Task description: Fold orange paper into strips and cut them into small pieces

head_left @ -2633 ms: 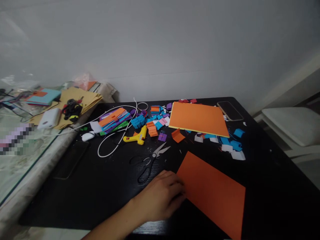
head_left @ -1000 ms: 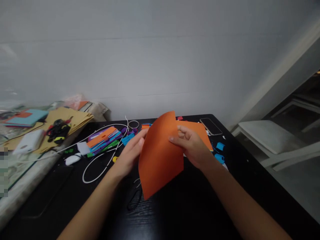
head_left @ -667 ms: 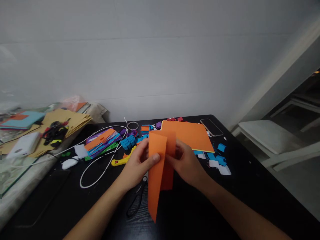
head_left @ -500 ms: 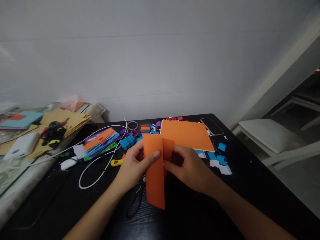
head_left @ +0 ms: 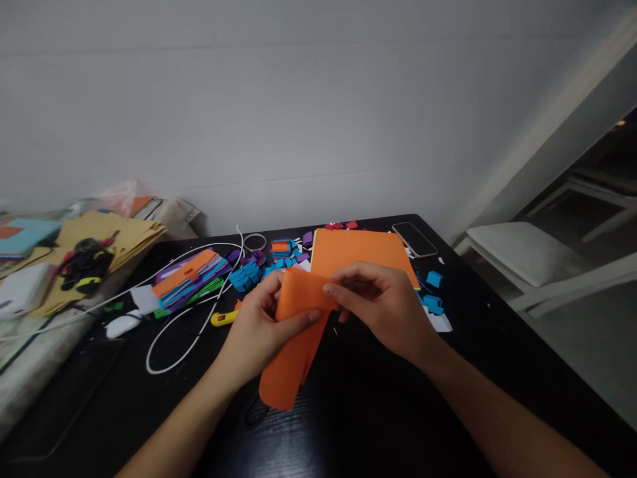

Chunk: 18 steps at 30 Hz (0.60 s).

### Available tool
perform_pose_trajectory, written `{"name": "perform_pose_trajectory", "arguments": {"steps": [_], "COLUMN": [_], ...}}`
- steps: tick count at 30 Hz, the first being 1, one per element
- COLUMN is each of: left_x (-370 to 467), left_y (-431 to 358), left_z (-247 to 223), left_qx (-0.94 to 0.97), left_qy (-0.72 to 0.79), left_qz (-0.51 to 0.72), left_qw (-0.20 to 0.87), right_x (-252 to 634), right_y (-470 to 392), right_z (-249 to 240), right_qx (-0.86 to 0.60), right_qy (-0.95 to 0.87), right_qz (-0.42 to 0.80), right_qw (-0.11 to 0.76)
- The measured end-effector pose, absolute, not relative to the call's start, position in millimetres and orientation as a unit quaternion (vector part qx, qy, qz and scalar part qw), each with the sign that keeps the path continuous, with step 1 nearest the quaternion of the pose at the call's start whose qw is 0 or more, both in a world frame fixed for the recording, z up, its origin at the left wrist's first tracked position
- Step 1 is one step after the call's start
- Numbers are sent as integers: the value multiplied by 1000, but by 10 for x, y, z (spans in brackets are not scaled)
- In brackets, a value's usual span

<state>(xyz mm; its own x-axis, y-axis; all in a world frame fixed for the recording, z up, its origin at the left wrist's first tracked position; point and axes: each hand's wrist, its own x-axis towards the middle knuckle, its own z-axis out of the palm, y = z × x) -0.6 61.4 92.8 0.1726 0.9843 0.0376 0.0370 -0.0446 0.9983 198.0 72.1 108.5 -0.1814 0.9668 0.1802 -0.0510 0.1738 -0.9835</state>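
A folded sheet of orange paper (head_left: 298,345) is held up above the dark table, its lower end slanting down to the left. My left hand (head_left: 261,318) grips its left side, thumb across the front and fingers behind. At the upper right, my right hand (head_left: 381,302) pinches the paper's edge between thumb and fingers. Behind the hands lies a stack of orange sheets (head_left: 361,252) with a yellow edge below. Scissors (head_left: 255,413) lie mostly hidden under the held paper. Left of my left hand is a yellow cutter (head_left: 223,318).
Coloured paper strips (head_left: 192,279) and small blue pieces (head_left: 245,275) lie left of centre. A white cable (head_left: 149,352) loops across the table (head_left: 398,418). A phone (head_left: 415,239) rests at the back right. Blue scraps (head_left: 432,304) lie at right, near a white chair (head_left: 522,255).
The orange paper has tilted, its lower end swinging left. My right hand has moved up to its top right edge. The scissors are more covered, and the view has shifted slightly.
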Motion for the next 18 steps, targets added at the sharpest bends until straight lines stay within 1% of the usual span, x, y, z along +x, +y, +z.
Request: {"name": "perform_pose_trajectory", "arguments": {"steps": [7,18], "left_x": [-34,-19], "left_y": [573,570], "left_z": [972,959], "left_qx": [536,530], "left_qy": [428,475], "left_qz": [451,465], "left_qw": [571,527], "right_x": [1977,1949], "right_y": [708,673], "right_z": [1041,977], "right_qx": [-404,-412], "right_qy": [-593,-590], "right_qz": [486,479], "right_qw": [498,503]}}
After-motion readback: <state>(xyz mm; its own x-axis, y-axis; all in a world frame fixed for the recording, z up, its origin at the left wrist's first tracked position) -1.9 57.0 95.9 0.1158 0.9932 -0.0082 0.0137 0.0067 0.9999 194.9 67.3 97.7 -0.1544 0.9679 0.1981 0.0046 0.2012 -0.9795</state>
